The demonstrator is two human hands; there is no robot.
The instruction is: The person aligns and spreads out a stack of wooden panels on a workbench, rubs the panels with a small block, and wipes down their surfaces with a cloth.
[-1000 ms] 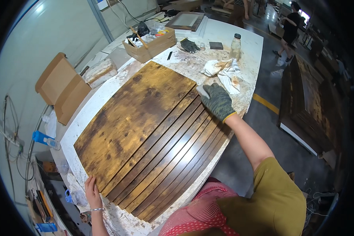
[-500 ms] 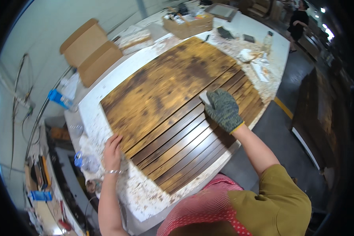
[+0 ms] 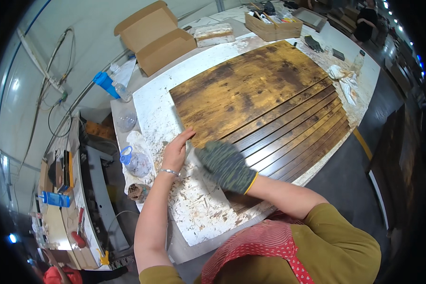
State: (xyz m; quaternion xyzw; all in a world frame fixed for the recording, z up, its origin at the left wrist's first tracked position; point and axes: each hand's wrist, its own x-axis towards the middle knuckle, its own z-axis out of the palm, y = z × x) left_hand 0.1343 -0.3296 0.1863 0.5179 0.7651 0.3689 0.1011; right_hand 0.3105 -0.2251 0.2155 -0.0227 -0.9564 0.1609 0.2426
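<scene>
A broad brown wood-grain board (image 3: 251, 94) lies on the worktable, and narrower strips of similar boards (image 3: 293, 128) show stepped along its near side. My bare left hand (image 3: 175, 149), with a bracelet at the wrist, rests its outstretched fingers on the board's left edge. My right hand (image 3: 227, 165) wears a dark green knitted glove with a yellow cuff. It is closed around a small pale block (image 3: 193, 155) at the left ends of the strips, close to my left hand. The glove hides most of the block.
An open cardboard box (image 3: 165, 52) and a carton of supplies (image 3: 273, 29) stand along the far side. Bottles, including a blue-topped jug (image 3: 136, 163), line the left. A crumpled white cloth (image 3: 348, 85) lies at right. Dark boards (image 3: 388, 165) stand beyond the table.
My gloved right hand has moved left with the pale block, from the middle of the strips to their left ends. My left hand stays at the board's edge. The view has shifted.
</scene>
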